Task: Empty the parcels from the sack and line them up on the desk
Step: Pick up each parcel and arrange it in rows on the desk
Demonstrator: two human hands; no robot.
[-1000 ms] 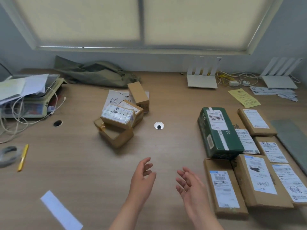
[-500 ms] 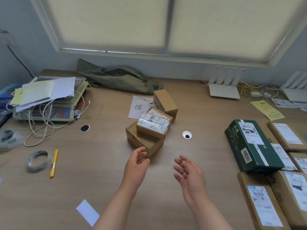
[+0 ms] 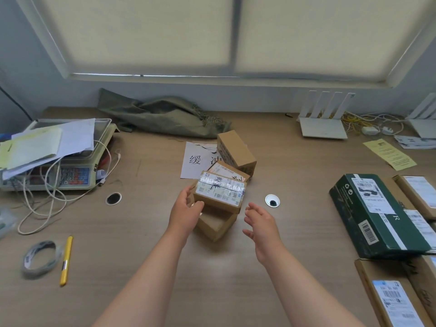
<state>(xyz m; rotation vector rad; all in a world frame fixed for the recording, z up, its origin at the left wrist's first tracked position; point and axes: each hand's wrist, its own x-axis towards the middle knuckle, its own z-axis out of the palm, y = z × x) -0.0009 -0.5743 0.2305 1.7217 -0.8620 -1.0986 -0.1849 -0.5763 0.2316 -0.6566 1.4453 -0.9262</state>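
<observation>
We see the sack (image 3: 162, 118) lying slack at the bench's far edge. Several parcels are lined up along its right edge; a small heap (image 3: 221, 190) waits mid-bench. Left hand (image 3: 186, 212) touches the top box, right hand (image 3: 260, 223) just beside, fingers apart.

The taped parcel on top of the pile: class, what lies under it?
The taped parcel rests on a plain brown box and overlaps a labelled parcel behind. Anything beneath those is covered.
</observation>
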